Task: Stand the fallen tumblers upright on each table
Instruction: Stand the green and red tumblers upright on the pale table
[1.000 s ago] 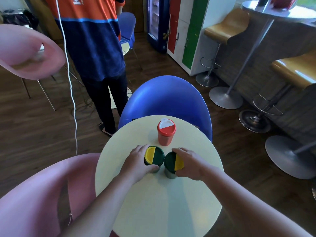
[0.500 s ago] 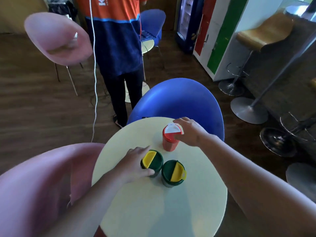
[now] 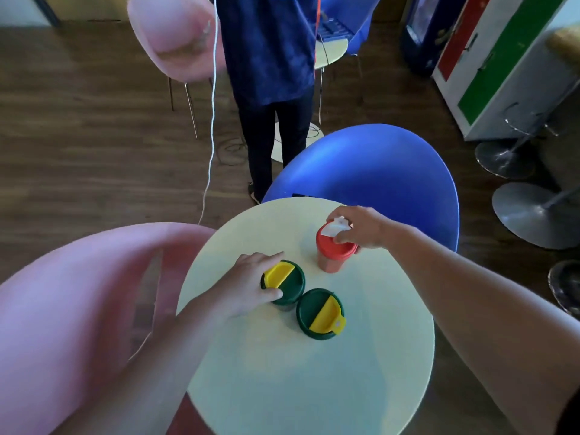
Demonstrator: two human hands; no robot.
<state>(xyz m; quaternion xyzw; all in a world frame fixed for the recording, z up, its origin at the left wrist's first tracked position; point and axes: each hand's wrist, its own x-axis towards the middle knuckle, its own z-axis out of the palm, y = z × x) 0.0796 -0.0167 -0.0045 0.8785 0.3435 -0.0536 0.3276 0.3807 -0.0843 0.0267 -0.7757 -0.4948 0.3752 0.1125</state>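
Three tumblers stand upright on a round pale-yellow table [image 3: 314,387]. My left hand [image 3: 248,284] wraps around the left green tumbler with a yellow lid flap [image 3: 287,282]. A second green tumbler with a yellow flap [image 3: 320,313] stands free just to its right, touched by neither hand. My right hand [image 3: 361,227] grips the rim of the red tumbler with a white lid flap [image 3: 334,249] at the table's far side.
A blue chair [image 3: 376,171] stands behind the table and a pink chair [image 3: 78,309] at its left. A person [image 3: 270,73] stands beyond, beside a hanging white cord [image 3: 212,120] and another pink chair [image 3: 175,36]. Bar stool bases [image 3: 530,211] sit at the right.
My right hand left the right green tumbler and moved forward onto the red tumbler. My left hand stayed on the left green tumbler. The view shifted left and downward.
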